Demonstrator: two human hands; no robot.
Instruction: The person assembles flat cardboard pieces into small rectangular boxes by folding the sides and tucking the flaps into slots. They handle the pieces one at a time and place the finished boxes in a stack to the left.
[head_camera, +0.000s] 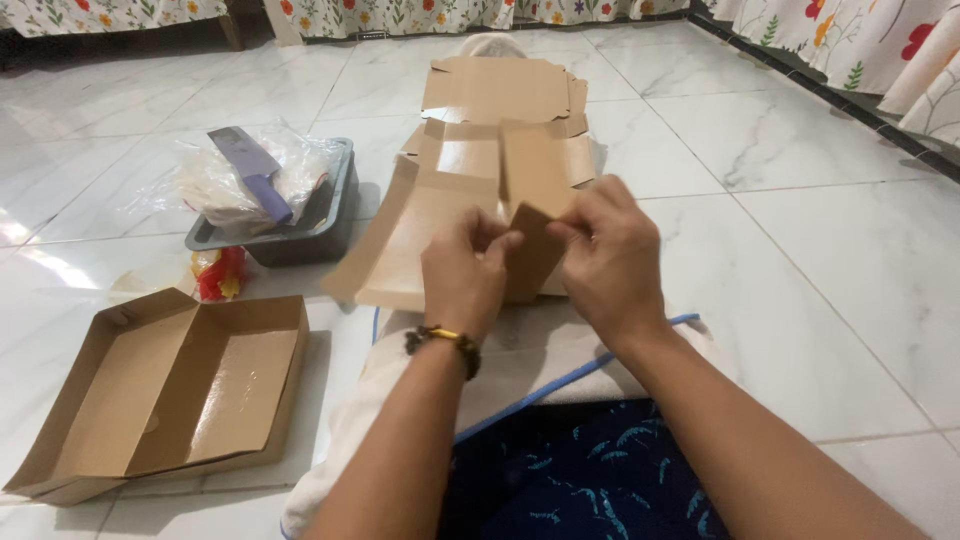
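Both hands worked one flat cardboard box blank (455, 225) lying on the white marble floor (800, 230) just past the person's lap. Left hand (462, 275), beaded bracelet (445, 338) on the wrist, had its grip pinched on a brown cardboard flap (533, 250), fingers curled over the flap's left edge. Right hand (608, 255) gripped the same flap from the right side, thumb and fingers clamped on it. Flap stood raised and tilted between the two hands, touching both. A white cloth with blue trim (540, 360) covered the lap under the blank's near edge. To the left, well apart, sat a finished open cardboard box (170, 390), empty. Behind it a dark grey baking tray (320, 225) held a clear plastic bag (225, 180) with a purple-handled cleaver (252, 165) on top. A red-yellow wrapper (220, 272) lay just beside the tray.
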